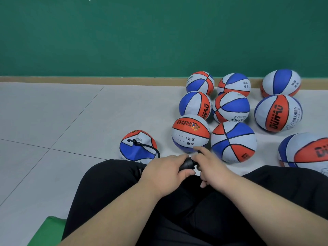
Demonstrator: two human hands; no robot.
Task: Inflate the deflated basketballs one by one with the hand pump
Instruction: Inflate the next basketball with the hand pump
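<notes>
L hand point(165, 170) gripped pump point(187, 164), R hand point(212, 167) curled on its handle. Advised full, straight strokes — needle point(132, 141) seated in deflated ball point(138, 148)

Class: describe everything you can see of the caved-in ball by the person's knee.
The deflated ball has red, white and blue panels edged in black, rubbery-looking, with small print. Its top is caved inward. It lies on the pale floor tiles, apart from the round balls, its lower edge hidden behind the person's left knee. A black hose plugs into the dent and curves off rightward.
</notes>
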